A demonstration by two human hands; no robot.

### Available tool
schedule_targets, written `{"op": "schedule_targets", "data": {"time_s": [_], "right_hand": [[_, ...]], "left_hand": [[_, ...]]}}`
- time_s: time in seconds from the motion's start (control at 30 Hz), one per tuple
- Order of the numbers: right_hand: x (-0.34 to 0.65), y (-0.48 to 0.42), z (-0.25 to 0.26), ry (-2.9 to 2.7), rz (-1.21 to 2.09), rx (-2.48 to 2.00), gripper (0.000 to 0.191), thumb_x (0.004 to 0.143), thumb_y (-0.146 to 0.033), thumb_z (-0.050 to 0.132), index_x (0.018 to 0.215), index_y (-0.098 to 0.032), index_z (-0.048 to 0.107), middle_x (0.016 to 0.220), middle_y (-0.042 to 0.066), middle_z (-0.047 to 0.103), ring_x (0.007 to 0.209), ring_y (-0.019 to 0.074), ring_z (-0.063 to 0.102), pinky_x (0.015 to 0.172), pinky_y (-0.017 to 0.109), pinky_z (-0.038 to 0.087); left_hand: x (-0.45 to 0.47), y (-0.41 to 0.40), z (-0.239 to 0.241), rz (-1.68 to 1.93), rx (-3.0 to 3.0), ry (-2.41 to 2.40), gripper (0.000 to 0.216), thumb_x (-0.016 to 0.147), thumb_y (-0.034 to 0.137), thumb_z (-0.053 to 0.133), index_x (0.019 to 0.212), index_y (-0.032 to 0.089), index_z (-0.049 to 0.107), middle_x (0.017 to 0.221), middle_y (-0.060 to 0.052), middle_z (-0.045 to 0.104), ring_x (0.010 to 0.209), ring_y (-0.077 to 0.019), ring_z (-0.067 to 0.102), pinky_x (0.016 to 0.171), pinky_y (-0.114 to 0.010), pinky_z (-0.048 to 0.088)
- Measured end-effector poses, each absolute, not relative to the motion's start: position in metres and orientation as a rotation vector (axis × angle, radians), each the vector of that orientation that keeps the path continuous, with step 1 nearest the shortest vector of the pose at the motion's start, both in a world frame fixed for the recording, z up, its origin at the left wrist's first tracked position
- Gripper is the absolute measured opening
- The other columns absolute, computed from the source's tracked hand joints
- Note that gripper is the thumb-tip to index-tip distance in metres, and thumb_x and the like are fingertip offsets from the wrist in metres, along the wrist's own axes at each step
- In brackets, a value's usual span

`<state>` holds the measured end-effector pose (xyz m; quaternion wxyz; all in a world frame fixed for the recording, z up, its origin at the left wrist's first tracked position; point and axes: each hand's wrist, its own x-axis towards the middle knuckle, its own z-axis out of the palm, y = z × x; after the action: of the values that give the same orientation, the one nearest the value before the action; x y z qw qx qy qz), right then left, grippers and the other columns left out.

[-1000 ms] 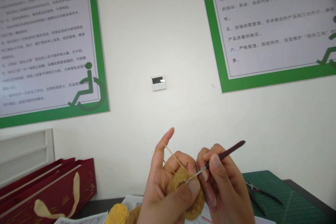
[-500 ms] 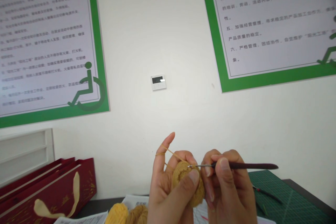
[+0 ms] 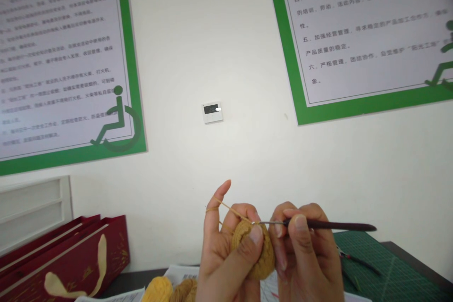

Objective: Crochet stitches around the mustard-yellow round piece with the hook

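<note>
My left hand (image 3: 226, 250) pinches a round mustard-coloured crochet piece (image 3: 266, 259) between thumb and fingers. A strand of yarn (image 3: 231, 209) loops round its raised index finger and runs down to the top edge of the piece. In my right hand (image 3: 306, 245) is a crochet hook (image 3: 336, 225) with a dark handle, held level like a pencil. The metal tip meets the yarn at the upper edge of the crochet piece, close to my left thumb. Fingers of my right hand lie right beside the piece.
Yellow (image 3: 157, 289) and tan yarn balls (image 3: 184, 290) sit on papers at the front. Red gift bags (image 3: 81, 259) stand left. A green cutting mat (image 3: 385, 259) with pliers (image 3: 359, 260) lies right. Behind is a white wall with green-framed posters (image 3: 136, 104) and a small wall panel (image 3: 212, 112).
The hook tip and my left thumb have shifted slightly along the top edge of the crochet piece. My left index finger has moved a little left. Both hands keep their grips.
</note>
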<state>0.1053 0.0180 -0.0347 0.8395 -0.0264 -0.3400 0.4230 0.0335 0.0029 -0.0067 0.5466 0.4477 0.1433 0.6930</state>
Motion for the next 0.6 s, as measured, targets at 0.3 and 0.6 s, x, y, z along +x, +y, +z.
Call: {"op": "schedule_targets", "data": {"time_s": [0.3,0.6], "right_hand": [[0.105,0.019,-0.033,-0.754,0.925,-0.035,0.026,0.093,-0.046,0.070,0.084,-0.025,0.058,0.069,-0.009,0.058,0.043,-0.0003,0.039,0.041,0.014,0.025],[0.120,0.026,-0.033,-0.858,1.005,-0.019,0.026,0.097,-0.045,0.063,0.084,-0.024,0.056,0.070,-0.007,0.054,0.045,0.0022,0.032,0.042,0.016,0.022]], "left_hand": [[0.027,0.005,-0.007,1.607,1.094,0.324,0.084,0.073,-0.001,0.074,0.144,0.037,0.049,0.082,0.001,0.065,0.061,-0.0143,0.064,0.060,-0.027,0.054],[0.026,0.003,-0.003,1.490,1.121,0.297,0.089,0.075,-0.002,0.075,0.149,0.037,0.045,0.082,0.001,0.065,0.064,-0.0137,0.063,0.060,-0.024,0.051]]}}
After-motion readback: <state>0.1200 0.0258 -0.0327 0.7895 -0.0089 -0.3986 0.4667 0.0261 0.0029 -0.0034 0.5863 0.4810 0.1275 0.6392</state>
